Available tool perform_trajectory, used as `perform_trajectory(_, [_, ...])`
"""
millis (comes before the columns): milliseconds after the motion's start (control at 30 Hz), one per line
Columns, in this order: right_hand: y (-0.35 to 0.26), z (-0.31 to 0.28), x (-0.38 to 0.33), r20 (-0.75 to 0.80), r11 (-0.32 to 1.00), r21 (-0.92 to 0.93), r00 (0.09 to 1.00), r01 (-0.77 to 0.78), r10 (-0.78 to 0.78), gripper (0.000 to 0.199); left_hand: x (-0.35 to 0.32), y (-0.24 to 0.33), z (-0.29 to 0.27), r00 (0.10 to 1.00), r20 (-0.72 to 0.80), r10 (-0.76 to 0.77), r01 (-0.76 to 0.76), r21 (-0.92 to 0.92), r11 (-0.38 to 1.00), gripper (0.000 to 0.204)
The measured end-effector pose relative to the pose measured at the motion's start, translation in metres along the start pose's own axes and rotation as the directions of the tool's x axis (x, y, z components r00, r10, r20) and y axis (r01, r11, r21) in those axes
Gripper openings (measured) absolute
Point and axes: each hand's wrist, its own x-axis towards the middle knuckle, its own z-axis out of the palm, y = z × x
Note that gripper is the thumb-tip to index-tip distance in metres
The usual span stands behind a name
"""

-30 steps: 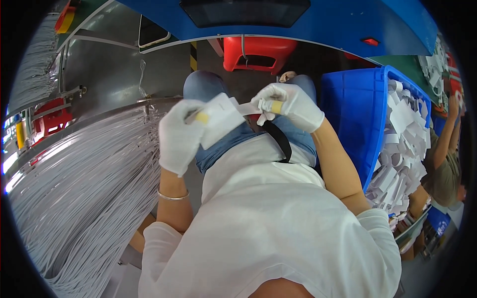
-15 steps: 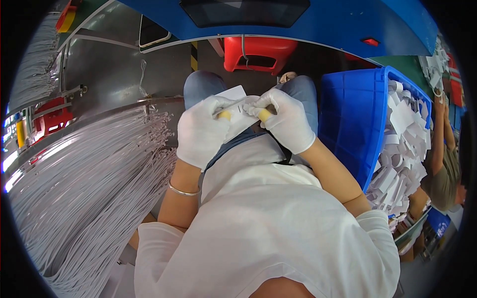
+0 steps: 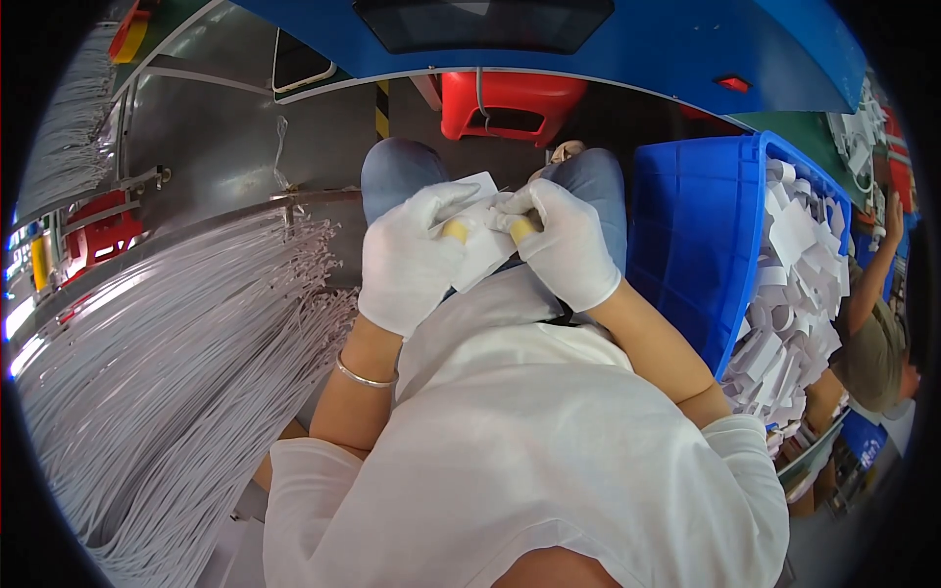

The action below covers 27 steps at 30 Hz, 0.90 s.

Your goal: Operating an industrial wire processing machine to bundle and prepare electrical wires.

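Both my hands wear white gloves with yellow on the thumb tips, and they meet above my lap. My left hand (image 3: 412, 260) is closed on a small white paper piece (image 3: 480, 259), pinching it between thumb and fingers. My right hand (image 3: 569, 245) is closed in a pinch at the paper's right edge, its thumb against the fingers. Whether something small is also between the right fingertips is hidden by the glove. Part of the paper sticks up beyond the left fingers.
On the left lies a large bundle of thin whitish cables (image 3: 176, 392). A blue bin (image 3: 696, 245) filled with white paper pieces (image 3: 789, 294) stands at my right. Ahead are a blue machine panel (image 3: 676, 49) and a red stool (image 3: 510, 98). Another person's arm (image 3: 872, 279) shows at far right.
My left hand has shifted slightly right, closer to the right hand, and the paper has tilted with it. The right hand has barely moved. The other person's arm has moved at far right.
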Motion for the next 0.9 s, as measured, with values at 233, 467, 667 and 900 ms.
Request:
perform_trajectory(233, [-0.003,-0.010,0.002,0.079,0.993,-0.109,0.996,0.038,-0.029,0.008,0.000,0.009,0.001,0.993,0.083,0.082,-0.076,-0.072,0.994,0.038])
perform_trajectory(467, [-0.005,-0.011,-0.003,0.109,0.986,-0.145,0.992,0.084,-0.069,0.011,0.006,-0.006,0.004,0.915,0.115,0.386,-0.403,0.234,0.885,0.037])
perform_trajectory(667, [-0.017,-0.050,0.001,-0.140,0.995,0.021,0.985,0.101,-0.097,0.021,0.013,0.009,-0.026,0.878,0.079,0.472,-0.477,0.226,0.849,0.041])
perform_trajectory(900, [-0.069,-0.092,0.024,0.232,0.865,0.329,0.920,-0.379,0.315,0.023,0.006,0.068,-0.043,0.698,0.297,0.651,-0.701,0.470,0.537,0.022])
